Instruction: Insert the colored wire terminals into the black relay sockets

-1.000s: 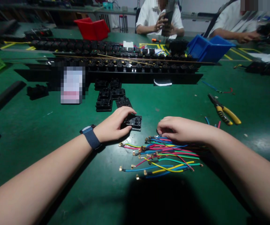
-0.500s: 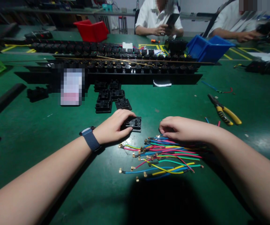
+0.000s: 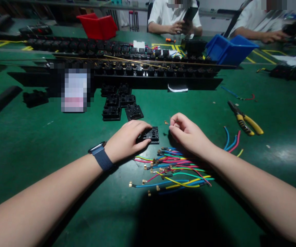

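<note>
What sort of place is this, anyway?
Probably an electrical workshop or factory bench, though no sign confirms it. Short coloured wires with metal ends lie on a green table, with black slotted parts and yellow-handled pliers nearby.

The work table (image 3: 194, 103) has a smooth green surface. Yellow marking lines (image 3: 264, 57) run across it toward the far edge. Beyond the far left corner stands a long bench (image 3: 91, 6) with a dark underside. A stool (image 3: 133, 13) with a red seat is positioned behind the far edge. A dark chair (image 3: 231, 24) stands nearer the far right corner. A pale wall (image 3: 222, 3) closes the background. Light reflects near the right edge; a broad shadow (image 3: 179, 219) covers the middle of the near edge.
</note>
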The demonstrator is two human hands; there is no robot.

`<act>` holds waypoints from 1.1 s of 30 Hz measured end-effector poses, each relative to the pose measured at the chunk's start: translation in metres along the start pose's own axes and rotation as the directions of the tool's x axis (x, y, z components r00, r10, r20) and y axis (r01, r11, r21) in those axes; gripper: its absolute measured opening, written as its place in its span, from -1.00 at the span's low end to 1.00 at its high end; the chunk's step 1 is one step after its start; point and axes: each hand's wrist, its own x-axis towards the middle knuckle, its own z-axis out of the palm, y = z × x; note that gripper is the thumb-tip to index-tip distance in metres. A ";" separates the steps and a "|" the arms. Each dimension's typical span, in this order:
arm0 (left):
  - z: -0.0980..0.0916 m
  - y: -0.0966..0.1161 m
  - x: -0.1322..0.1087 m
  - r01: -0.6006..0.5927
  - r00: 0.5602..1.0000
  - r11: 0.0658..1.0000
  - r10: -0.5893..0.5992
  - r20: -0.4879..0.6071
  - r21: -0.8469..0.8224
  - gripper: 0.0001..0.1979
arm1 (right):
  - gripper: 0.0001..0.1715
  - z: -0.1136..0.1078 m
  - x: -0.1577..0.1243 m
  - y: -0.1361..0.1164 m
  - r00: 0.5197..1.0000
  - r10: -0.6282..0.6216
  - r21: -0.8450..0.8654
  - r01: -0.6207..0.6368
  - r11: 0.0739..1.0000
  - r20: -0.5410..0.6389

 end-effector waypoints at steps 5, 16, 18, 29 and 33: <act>0.002 0.004 0.000 0.003 1.000 1.000 -0.003 0.014 0.026 -0.59 | -0.93 0.009 0.004 0.005 0.999 0.032 -0.052 -0.030 0.998 0.040; 0.000 0.000 0.012 0.271 0.959 0.928 -0.282 -0.007 -0.257 -0.59 | -0.85 0.004 0.009 0.022 0.985 0.056 0.161 -0.083 0.983 0.165; 0.002 0.004 0.017 0.308 0.947 0.918 -0.322 -0.014 -0.250 -0.65 | -0.84 0.004 0.009 0.022 0.985 0.050 0.191 -0.082 0.978 0.166; 0.007 0.006 0.012 0.224 0.972 0.961 -0.233 -0.036 -0.159 -0.64 | -0.88 0.002 0.003 0.021 0.993 0.012 0.194 -0.034 0.980 0.113; 0.007 0.006 0.011 0.207 0.976 0.967 -0.214 -0.033 -0.151 -0.64 | -0.91 -0.002 -0.005 0.011 0.986 -0.150 -0.217 0.164 0.962 0.077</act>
